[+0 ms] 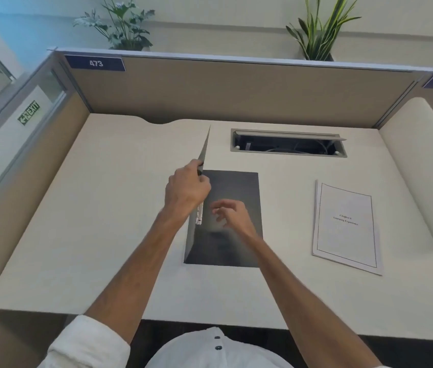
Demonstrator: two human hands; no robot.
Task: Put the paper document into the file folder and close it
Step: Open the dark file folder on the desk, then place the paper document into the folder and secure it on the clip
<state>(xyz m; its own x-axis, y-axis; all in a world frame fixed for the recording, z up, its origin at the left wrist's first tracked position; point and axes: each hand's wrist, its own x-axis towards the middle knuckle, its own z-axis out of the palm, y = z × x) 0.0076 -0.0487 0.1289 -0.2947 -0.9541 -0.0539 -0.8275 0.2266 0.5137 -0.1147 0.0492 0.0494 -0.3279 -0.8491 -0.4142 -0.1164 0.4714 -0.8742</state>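
Note:
A dark grey file folder (239,187) lies in the middle of the desk with its back panel flat. Its front cover (205,150) stands nearly upright along the left side, and a metal clip (199,215) shows at the spine. My left hand (186,188) grips the edge of that raised cover. Blurred, my right hand (230,215) hovers with spread fingers over the folder's inner panel and holds nothing. The paper document (346,225), white sheets with a printed border and small title text, lies flat on the desk to the right of the folder, apart from both hands.
The cream desk (103,221) is boxed in by beige partition walls (236,88) at the back and sides. An open cable tray (288,146) is cut into the desk behind the folder. Two potted plants (122,25) stand beyond the back partition.

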